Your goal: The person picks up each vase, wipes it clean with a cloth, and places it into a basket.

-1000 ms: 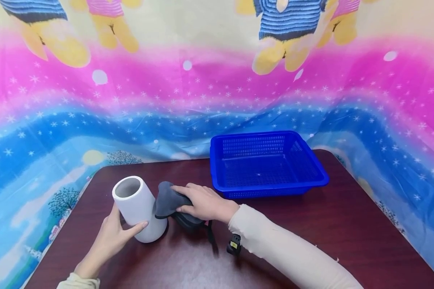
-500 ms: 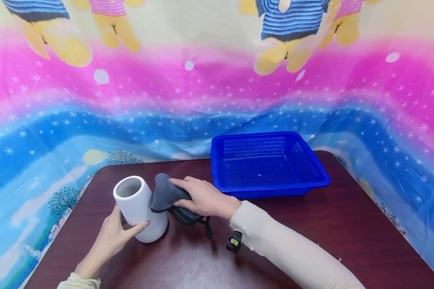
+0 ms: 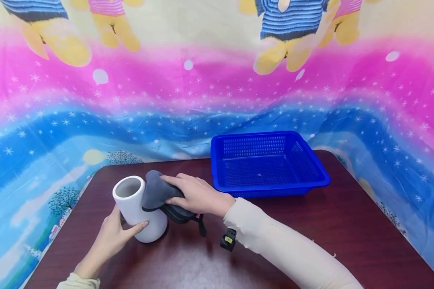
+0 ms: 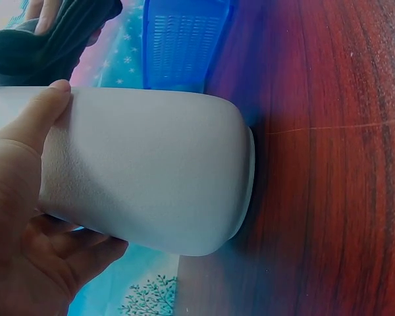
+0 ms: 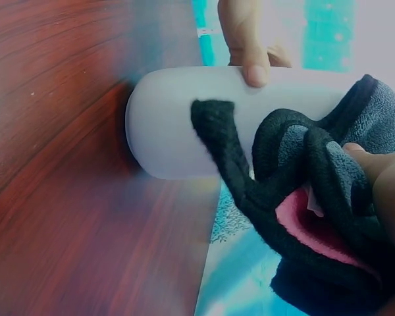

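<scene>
A white vase (image 3: 140, 212) with a round open mouth stands at the left of the table, its base on the wood. My left hand (image 3: 110, 235) grips its left side, thumb across the front and fingers behind, as the left wrist view also shows. Bunched in my right hand (image 3: 199, 194) is a grey cloth (image 3: 155, 188) with dark edging. The cloth lies at the vase's right side just below the rim, overlapping it in the head view. A pink inner part (image 5: 322, 234) and a dangling dark loop (image 5: 217, 131) show in the right wrist view.
A blue plastic basket (image 3: 271, 172) with perforated walls stands at the back of the dark red-brown table (image 3: 311, 228), right of my right hand. Behind the table hangs a printed cloth backdrop (image 3: 173, 92). A small black device (image 3: 228, 240) sits under my right wrist.
My right hand has moved left and upward with the cloth, from beside the vase's lower part to near its rim. The left hand and the vase have stayed put.
</scene>
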The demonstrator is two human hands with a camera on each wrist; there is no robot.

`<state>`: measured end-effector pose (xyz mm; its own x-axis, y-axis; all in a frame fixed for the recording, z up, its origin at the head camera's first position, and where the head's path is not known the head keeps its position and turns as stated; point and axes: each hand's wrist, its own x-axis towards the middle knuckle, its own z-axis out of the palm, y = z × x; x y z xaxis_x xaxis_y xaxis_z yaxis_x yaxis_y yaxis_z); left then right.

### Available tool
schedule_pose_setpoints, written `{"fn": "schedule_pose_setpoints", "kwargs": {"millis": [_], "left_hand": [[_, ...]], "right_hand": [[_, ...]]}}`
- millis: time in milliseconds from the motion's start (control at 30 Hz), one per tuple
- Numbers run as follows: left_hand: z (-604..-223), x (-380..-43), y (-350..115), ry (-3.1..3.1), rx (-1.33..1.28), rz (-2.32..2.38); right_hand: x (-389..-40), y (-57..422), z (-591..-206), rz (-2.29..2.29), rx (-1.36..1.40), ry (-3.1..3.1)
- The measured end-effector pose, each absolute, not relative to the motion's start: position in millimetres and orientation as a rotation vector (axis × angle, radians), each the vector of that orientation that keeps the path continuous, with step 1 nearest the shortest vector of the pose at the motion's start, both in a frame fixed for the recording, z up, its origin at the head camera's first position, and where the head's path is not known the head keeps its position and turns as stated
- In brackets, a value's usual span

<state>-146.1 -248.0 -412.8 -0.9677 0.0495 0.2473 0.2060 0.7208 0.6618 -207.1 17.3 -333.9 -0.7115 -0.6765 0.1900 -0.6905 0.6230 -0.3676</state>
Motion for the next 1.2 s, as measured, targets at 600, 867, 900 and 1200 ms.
{"fn": "schedule_pose_setpoints", "kwargs": {"millis": [600, 867, 900, 1200], "left_hand": [[-414, -146, -249, -2.7, -0.215, -1.012], [-415, -146, -250, -2.695, -0.228, -1.028], [-414, -146, -249, -2.695, -0.23, -1.034], [-414, -145, -248, -2.688, -0.229, -1.071]], "right_hand": [[-210, 1, -339, 0.589, 1.175, -2.854], [-208, -1, -341, 0.593, 1.162, -2.872], [-208, -1, -341, 0.598, 1.162, -2.871], [-209, -3, -346, 0.611, 1.158, -2.861]]}}
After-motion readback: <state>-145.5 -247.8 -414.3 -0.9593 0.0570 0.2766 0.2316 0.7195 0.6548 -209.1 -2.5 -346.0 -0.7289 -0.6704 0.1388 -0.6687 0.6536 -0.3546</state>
